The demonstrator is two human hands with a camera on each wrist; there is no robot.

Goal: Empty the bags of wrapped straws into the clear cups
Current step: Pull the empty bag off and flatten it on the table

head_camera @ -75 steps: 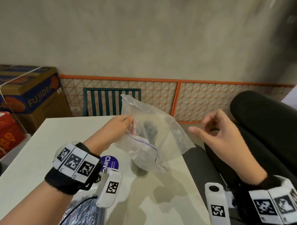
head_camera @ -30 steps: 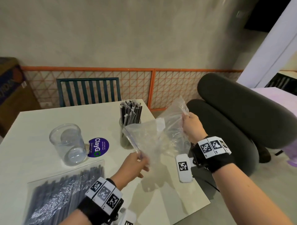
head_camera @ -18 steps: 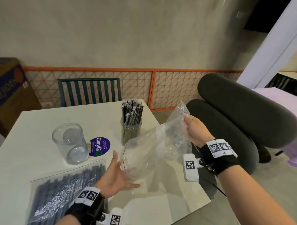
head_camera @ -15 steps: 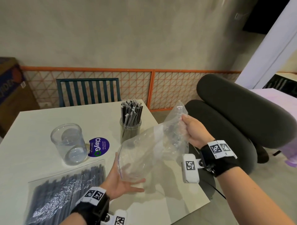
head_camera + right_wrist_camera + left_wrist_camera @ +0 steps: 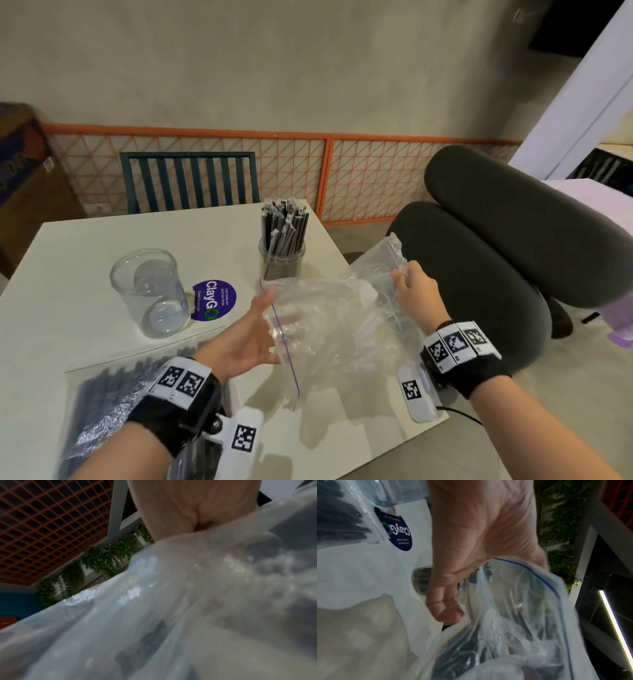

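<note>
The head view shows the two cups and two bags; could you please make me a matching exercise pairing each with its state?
Things:
1. near cup
2. far cup
3. zip bag
4. flat bag

States:
A. lying on the table, full of dark straws
B. standing empty
C. packed with upright wrapped straws
D. emptied, held up by both hands: left hand, right hand

Pairs: 1-B, 2-C, 3-D, 4-A
</note>
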